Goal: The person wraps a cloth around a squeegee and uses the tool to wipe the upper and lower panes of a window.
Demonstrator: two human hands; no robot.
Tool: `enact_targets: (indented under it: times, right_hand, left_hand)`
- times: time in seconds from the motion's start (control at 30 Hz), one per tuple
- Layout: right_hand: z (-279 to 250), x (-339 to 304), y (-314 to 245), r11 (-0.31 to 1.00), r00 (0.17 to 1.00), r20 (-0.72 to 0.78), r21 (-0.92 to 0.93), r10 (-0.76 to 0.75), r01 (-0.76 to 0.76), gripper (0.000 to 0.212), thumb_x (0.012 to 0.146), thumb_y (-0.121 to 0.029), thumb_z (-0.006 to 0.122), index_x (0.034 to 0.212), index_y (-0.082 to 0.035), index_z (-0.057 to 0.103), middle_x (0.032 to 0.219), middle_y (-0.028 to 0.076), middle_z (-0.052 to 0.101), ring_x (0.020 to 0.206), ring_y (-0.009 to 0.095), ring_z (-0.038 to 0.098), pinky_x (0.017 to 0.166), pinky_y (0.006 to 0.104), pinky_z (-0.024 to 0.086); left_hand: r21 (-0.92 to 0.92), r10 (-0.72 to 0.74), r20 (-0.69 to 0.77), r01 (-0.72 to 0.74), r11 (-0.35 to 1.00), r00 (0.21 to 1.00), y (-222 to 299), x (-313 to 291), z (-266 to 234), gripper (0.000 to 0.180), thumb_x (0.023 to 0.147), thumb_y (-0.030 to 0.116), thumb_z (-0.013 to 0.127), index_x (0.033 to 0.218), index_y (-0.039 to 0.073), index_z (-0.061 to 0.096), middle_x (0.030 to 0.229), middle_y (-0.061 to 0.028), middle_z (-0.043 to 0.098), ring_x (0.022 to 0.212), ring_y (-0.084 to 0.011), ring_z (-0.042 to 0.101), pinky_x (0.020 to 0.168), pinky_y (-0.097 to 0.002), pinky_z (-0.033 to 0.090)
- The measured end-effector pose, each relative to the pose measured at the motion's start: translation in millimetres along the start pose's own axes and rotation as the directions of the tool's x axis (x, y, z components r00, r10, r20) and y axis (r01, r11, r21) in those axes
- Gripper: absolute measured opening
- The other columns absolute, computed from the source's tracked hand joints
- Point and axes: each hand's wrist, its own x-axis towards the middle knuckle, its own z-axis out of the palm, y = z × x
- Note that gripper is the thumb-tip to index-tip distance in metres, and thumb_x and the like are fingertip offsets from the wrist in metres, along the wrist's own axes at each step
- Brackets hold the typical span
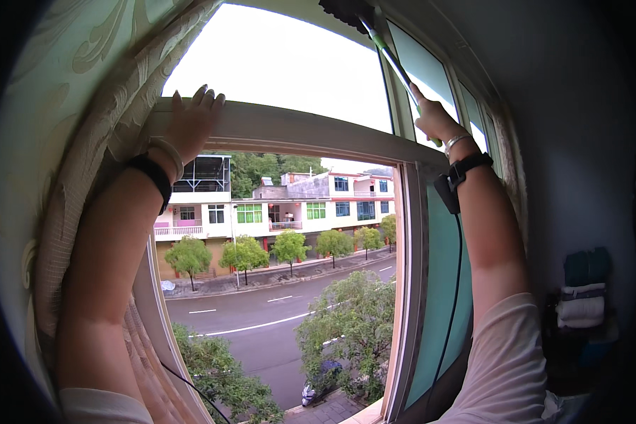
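Note:
Raised high on the right, my right hand (438,121) is closed around the green and silver handle of a long-handled duster (396,62). The duster slants up to the left, and its dark fluffy head (348,10) reaches the top of the window frame, partly cut off by the picture's edge. My left hand (193,124) lies on the window's horizontal crossbar (290,131), fingers stretched over its upper edge and holding nothing. Each wrist wears a black strap and a bracelet.
Below the crossbar the window is open onto a street (261,318) with trees and buildings far below. A green-tinted sliding pane (442,283) stands at the right. Patterned curtains (85,191) hang at the left. Folded clothes (581,304) are stacked at the far right.

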Motion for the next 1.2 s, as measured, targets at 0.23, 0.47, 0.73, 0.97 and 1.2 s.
enact_targets:
  times: [0.23, 0.47, 0.73, 0.97, 1.2]
  right_hand:
    - [-13.5, 72.3, -54.4, 0.99, 0.988, -0.086, 0.075, 0.128, -0.122, 0.076, 0.075, 0.007, 0.036, 0.144, -0.016, 0.015, 0.073, 0.015, 0.059, 0.05, 0.018, 0.054, 0.048, 0.0312, 0.047]
    - [1.9, 41.6, -72.4, 0.993, 0.983, -0.146, 0.033, -0.111, 0.117, 0.067, 0.074, 0.002, 0.044, 0.137, 0.004, 0.022, 0.077, 0.024, 0.062, 0.069, 0.031, 0.065, 0.062, 0.0367, 0.054]
    - [4.5, 3.6, -153.6, 0.901, 0.883, -0.185, -0.037, -0.432, 0.433, 0.079, 0.068, 0.006, 0.047, 0.14, 0.003, 0.015, 0.067, 0.021, 0.061, 0.059, 0.03, 0.063, 0.056, 0.0387, 0.053]
    - [-12.5, 14.6, -175.2, 0.947, 0.933, -0.162, -0.029, -0.32, 0.32, 0.067, 0.088, -0.03, 0.052, 0.14, -0.003, 0.02, 0.083, 0.016, 0.065, 0.076, 0.028, 0.065, 0.069, 0.039, 0.054]
    - [33.1, -2.0, -76.4, 0.956, 0.925, -0.25, -0.141, -0.287, 0.259, 0.064, 0.086, -0.01, 0.046, 0.142, -0.011, 0.016, 0.062, 0.017, 0.06, 0.053, 0.028, 0.06, 0.054, 0.0405, 0.051]
  left_hand:
    - [0.014, -0.019, -0.055, 0.02, 1.0, 0.998, 3.7, 4.0, 9.0, 0.046, 0.083, 0.007, 0.05, 0.127, 0.006, 0.04, 0.129, -0.0133, 0.044, 0.128, -0.0242, 0.036, 0.097, -0.0573, 0.032]
    - [-0.032, -0.007, -0.027, 0.006, 0.999, 1.0, 5.2, 4.4, 7.0, 0.048, 0.08, 0.004, 0.052, 0.127, 0.006, 0.04, 0.129, -0.0136, 0.043, 0.129, -0.0267, 0.034, 0.097, -0.0609, 0.03]
    - [-0.052, -0.009, -0.038, 0.007, 0.999, 0.999, 0.1, 5.4, 23.3, 0.052, 0.077, 0.002, 0.055, 0.126, 0.005, 0.039, 0.13, -0.0133, 0.041, 0.129, -0.0274, 0.033, 0.097, -0.062, 0.029]
    - [0.049, -0.005, 0.0, 0.005, 0.999, 1.0, 0.9, 6.4, 22.5, 0.044, 0.086, 0.011, 0.049, 0.129, 0.009, 0.04, 0.131, -0.0105, 0.043, 0.129, -0.0245, 0.033, 0.097, -0.0613, 0.028]
    - [-0.002, 0.014, -0.089, -0.014, 1.0, 0.996, -1.7, 7.2, 30.8, 0.047, 0.079, 0.009, 0.055, 0.125, 0.007, 0.042, 0.128, -0.0114, 0.044, 0.127, -0.0253, 0.036, 0.096, -0.0603, 0.03]
